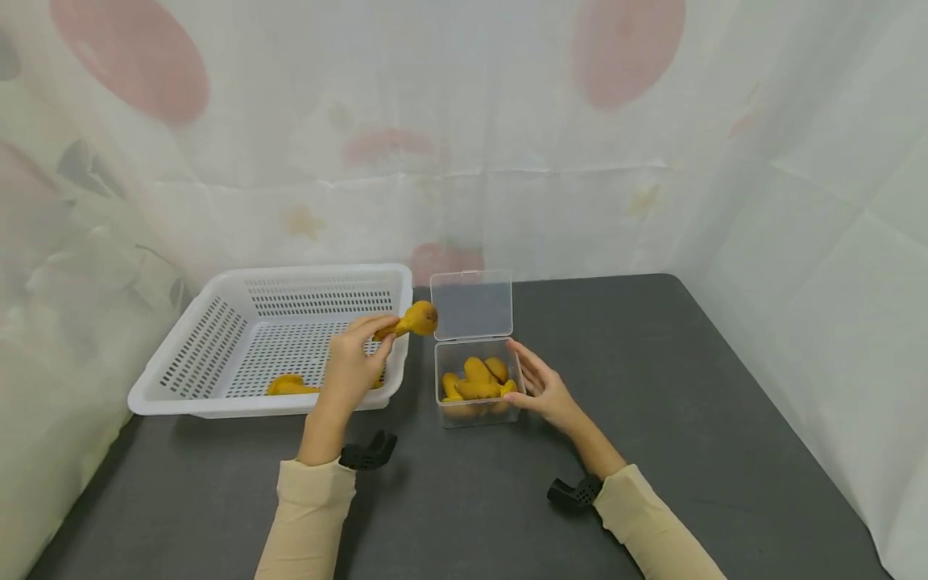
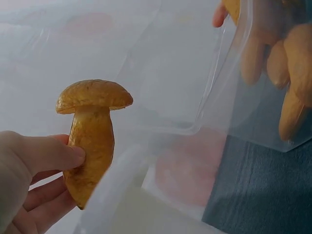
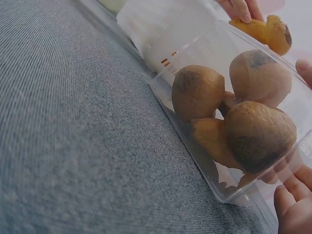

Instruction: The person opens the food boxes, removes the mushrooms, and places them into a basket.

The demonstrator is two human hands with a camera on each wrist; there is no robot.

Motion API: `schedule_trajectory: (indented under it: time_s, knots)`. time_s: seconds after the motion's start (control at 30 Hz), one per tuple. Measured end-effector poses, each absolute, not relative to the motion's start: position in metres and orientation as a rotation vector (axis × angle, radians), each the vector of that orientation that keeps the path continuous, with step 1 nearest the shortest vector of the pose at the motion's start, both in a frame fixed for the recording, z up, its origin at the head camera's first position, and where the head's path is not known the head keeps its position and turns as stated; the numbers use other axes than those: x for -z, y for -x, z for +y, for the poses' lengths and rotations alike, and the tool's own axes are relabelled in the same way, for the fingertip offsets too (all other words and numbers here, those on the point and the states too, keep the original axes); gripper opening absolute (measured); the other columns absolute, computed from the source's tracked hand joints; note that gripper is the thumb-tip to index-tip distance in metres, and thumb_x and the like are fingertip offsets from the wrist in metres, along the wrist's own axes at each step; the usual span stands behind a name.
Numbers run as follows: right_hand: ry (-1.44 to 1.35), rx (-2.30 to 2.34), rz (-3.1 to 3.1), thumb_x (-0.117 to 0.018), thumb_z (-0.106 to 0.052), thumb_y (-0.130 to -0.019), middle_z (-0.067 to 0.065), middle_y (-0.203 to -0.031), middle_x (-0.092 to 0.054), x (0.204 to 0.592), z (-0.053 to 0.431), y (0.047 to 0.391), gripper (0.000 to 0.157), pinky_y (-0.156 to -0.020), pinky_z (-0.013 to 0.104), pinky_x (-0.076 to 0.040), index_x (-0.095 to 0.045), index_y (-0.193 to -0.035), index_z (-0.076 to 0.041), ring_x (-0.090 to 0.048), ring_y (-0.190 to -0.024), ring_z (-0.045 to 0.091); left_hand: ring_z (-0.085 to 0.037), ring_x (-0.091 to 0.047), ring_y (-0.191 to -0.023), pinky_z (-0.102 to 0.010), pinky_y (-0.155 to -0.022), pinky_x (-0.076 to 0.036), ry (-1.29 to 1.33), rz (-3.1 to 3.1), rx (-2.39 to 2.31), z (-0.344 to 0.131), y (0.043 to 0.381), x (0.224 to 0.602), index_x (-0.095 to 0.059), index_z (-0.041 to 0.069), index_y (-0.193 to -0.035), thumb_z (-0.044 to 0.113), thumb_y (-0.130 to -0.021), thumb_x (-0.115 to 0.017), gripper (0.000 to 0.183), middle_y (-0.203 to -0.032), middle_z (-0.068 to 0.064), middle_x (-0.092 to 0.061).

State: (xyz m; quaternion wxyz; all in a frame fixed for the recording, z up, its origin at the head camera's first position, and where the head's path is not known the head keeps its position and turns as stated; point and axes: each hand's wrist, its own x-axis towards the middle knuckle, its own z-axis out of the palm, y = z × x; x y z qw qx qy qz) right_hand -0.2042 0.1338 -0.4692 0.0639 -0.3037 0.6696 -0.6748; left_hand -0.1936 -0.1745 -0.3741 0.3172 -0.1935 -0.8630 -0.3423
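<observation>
My left hand (image 1: 351, 366) pinches a yellow-brown mushroom (image 1: 419, 318) by its stem, above the right rim of a white basket (image 1: 268, 408). In the left wrist view, thumb and fingers grip the mushroom (image 2: 92, 131), with its cap facing up. A clear plastic box (image 1: 478, 415) stands right of the basket, its lid (image 1: 473, 306) raised at the back. Several mushrooms (image 1: 478, 379) lie inside it. My right hand (image 1: 547, 395) holds the box at its right side, thumb near the front corner. In the right wrist view, fingers (image 3: 295, 187) touch the clear wall.
In the basket lies another mushroom (image 1: 290, 385), and a bit of yellow shows behind my left hand. A dark grey cloth-like table surface (image 1: 449, 507) lies beneath everything. Patterned white curtains (image 1: 464, 161) hang behind the table and at both sides.
</observation>
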Motion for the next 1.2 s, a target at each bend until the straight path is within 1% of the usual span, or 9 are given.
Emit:
schedule_trajectory:
  time_s: [0.17,0.33,0.57,0.77,0.9,0.97,1.07,1.13,1.2]
  knots:
    - [0.932,2.042,2.02,-0.071,-0.015,-0.087,0.025,-0.161,-0.01,0.47,0.134,0.205,0.087,-0.112,0.007,-0.031,-0.017,-0.153,-0.001,-0.012,-0.15,0.033,-0.031,-0.068,-0.088,-0.043,-0.079,-0.059,0.457,-2.285,0.919,-0.185,0.196,0.376,-0.072,-0.002,-0.106,-0.005,-0.08,-0.072,0.026,-0.107,-0.018,-0.072]
    - [0.937,2.035,2.034,-0.071,-0.015,-0.087,0.025,-0.161,-0.01,0.47,0.133,0.205,0.086,-0.112,0.007,-0.031,-0.018,-0.154,-0.001,-0.012,-0.15,0.034,-0.031,-0.067,-0.089,-0.045,-0.081,-0.058,0.392,-2.324,0.922,-0.197,0.196,0.376,-0.071,-0.002,-0.108,-0.004,-0.081,-0.072,0.026,-0.107,-0.019,-0.072]
    - [0.943,2.034,2.031,-0.07,-0.013,-0.088,0.025,-0.161,-0.01,0.472,0.133,0.205,0.085,-0.113,0.008,-0.03,-0.017,-0.153,-0.001,-0.014,-0.151,0.027,-0.033,-0.067,-0.088,-0.045,-0.082,-0.058,0.346,-2.331,0.947,-0.211,0.196,0.377,-0.07,-0.006,-0.107,-0.007,-0.081,-0.07,0.026,-0.106,-0.022,-0.071]
    - [0.949,2.035,2.033,-0.069,-0.008,-0.088,0.026,-0.161,-0.01,0.471,0.133,0.206,0.083,-0.112,0.008,-0.031,-0.018,-0.153,-0.001,-0.016,-0.151,0.023,-0.034,-0.068,-0.09,-0.044,-0.081,-0.057,0.311,-2.343,0.927,-0.219,0.197,0.379,-0.07,-0.006,-0.106,-0.006,-0.081,-0.071,0.026,-0.105,-0.022,-0.072]
    - [0.954,2.041,2.028,-0.069,-0.011,-0.088,0.026,-0.161,-0.01,0.471,0.134,0.206,0.084,-0.113,0.008,-0.031,-0.018,-0.153,-0.001,-0.019,-0.151,0.014,-0.035,-0.068,-0.092,-0.043,-0.081,-0.058,0.291,-2.359,0.931,-0.224,0.196,0.38,-0.07,-0.006,-0.108,-0.005,-0.082,-0.071,0.026,-0.106,-0.023,-0.071]
    - [0.955,2.043,2.03,-0.07,-0.012,-0.088,0.026,-0.161,-0.011,0.472,0.134,0.206,0.084,-0.112,0.008,-0.031,-0.019,-0.153,-0.001,-0.02,-0.15,0.013,-0.036,-0.069,-0.092,-0.042,-0.081,-0.058,0.282,-2.367,0.933,-0.226,0.197,0.381,-0.07,-0.006,-0.108,-0.005,-0.082,-0.07,0.025,-0.106,-0.023,-0.071]
    - [0.946,2.036,2.036,-0.07,-0.013,-0.088,0.025,-0.161,-0.011,0.472,0.134,0.206,0.085,-0.112,0.008,-0.031,-0.019,-0.154,-0.002,-0.021,-0.15,0.01,-0.037,-0.068,-0.092,-0.045,-0.081,-0.058,0.266,-2.378,0.937,-0.229,0.197,0.383,-0.069,-0.007,-0.107,-0.006,-0.083,-0.069,0.025,-0.106,-0.024,-0.07]
    - [0.942,2.032,2.039,-0.07,-0.014,-0.088,0.024,-0.161,-0.011,0.472,0.134,0.206,0.085,-0.112,0.008,-0.032,-0.019,-0.154,-0.002,-0.02,-0.15,0.012,-0.038,-0.068,-0.092,-0.047,-0.08,-0.058,0.253,-2.388,0.943,-0.231,0.196,0.384,-0.069,-0.008,-0.107,-0.007,-0.083,-0.068,0.024,-0.106,-0.025,-0.07]
    - [0.936,2.028,2.045,-0.071,-0.014,-0.087,0.024,-0.161,-0.011,0.472,0.134,0.206,0.085,-0.112,0.008,-0.032,-0.019,-0.154,-0.003,-0.019,-0.151,0.018,-0.039,-0.068,-0.091,-0.049,-0.08,-0.058,0.237,-2.402,0.938,-0.233,0.196,0.384,-0.069,-0.008,-0.107,-0.006,-0.084,-0.068,0.023,-0.105,-0.026,-0.069]
